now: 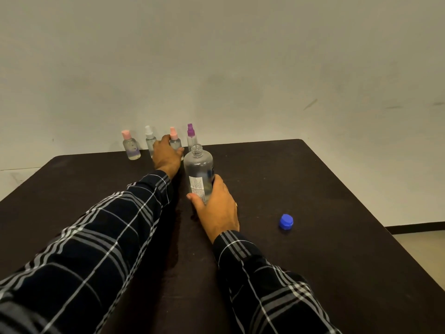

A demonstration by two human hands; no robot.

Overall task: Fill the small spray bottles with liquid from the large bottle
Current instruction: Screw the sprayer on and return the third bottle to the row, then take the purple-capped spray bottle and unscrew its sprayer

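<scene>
A large clear bottle point(198, 171) with a white label stands uncapped near the middle of the dark table point(325, 237). My right hand point(216, 208) grips its lower body from the near side. Several small spray bottles line the far edge: one with a pink cap point(131, 147), one with a white sprayer point(149, 139), one with a pink sprayer point(174, 141) and one with a purple sprayer point(191, 137). My left hand point(166, 157) reaches forward and curls around the bottle with the pink sprayer, hiding its lower part.
The large bottle's blue cap point(286, 221) lies loose on the table to the right. A plain wall rises just behind the small bottles. The table's right edge drops to the floor at the far right.
</scene>
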